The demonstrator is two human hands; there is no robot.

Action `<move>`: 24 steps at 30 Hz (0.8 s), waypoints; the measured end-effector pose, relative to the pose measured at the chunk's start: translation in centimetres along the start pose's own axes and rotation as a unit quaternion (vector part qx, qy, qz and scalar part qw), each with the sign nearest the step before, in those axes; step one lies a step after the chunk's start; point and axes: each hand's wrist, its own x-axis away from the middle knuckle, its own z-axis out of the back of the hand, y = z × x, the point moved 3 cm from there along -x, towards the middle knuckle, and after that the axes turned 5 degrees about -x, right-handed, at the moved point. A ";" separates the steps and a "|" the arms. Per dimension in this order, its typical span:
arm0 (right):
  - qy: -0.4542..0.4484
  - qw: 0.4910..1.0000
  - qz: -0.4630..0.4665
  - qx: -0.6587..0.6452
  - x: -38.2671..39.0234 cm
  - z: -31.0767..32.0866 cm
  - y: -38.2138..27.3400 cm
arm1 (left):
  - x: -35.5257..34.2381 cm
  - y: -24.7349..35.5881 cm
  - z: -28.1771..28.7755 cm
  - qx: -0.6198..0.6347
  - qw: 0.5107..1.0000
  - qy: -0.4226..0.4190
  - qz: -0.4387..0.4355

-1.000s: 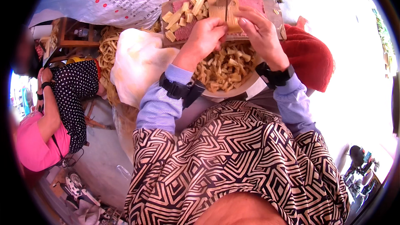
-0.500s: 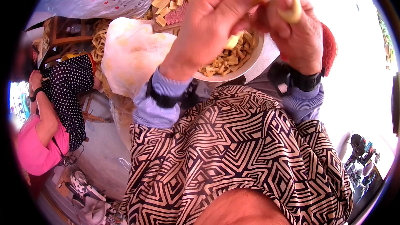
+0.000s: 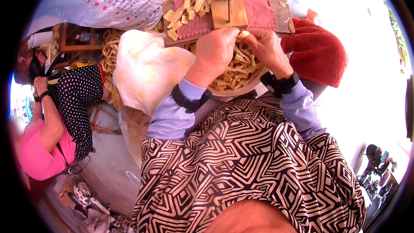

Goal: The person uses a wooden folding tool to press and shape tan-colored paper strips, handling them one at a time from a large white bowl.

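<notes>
My left hand (image 3: 214, 53) and my right hand (image 3: 266, 51) meet in front of a wooden board (image 3: 282, 18), both closed around a small pale-yellow dried piece (image 3: 243, 35). Beneath them, a white bowl (image 3: 242, 90) holds many cut, curled tan strips (image 3: 233, 76). The board carries red textured cloth (image 3: 258, 8), several pale cut pieces (image 3: 176, 16) on the left and a wooden block (image 3: 229, 13) with a narrow upright metal bar, perhaps a blade (image 3: 228, 6).
A white stained cloth (image 3: 146, 67) lies left of the bowl, beside tangled long strips (image 3: 111, 51) and a printed plastic sack (image 3: 116, 0). A red cloth (image 3: 319, 58) is at right. A person in pink (image 3: 45, 146) sits at left; wheeled vehicles (image 3: 375, 164) stand lower right.
Half a second ago both hands were raised toward the camera with the yellow piece; they have moved down and closer together. A second ago they were at the wooden block.
</notes>
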 end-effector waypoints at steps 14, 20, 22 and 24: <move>0.093 0.980 0.100 -0.143 0.6 -1.0 0.6 | -0.1 0.4 -1.6 -0.001 0.993 0.073 0.097; 0.116 0.949 0.255 0.143 0.9 -0.1 -1.0 | 1.0 -0.2 -3.2 0.124 0.979 0.072 0.147; 0.089 0.958 0.221 0.159 0.8 0.1 -0.6 | 0.9 0.4 -3.0 0.037 0.992 0.075 0.098; 0.077 0.957 0.241 0.145 1.0 0.2 -0.8 | 0.6 -0.3 -3.4 -0.005 0.994 0.049 0.098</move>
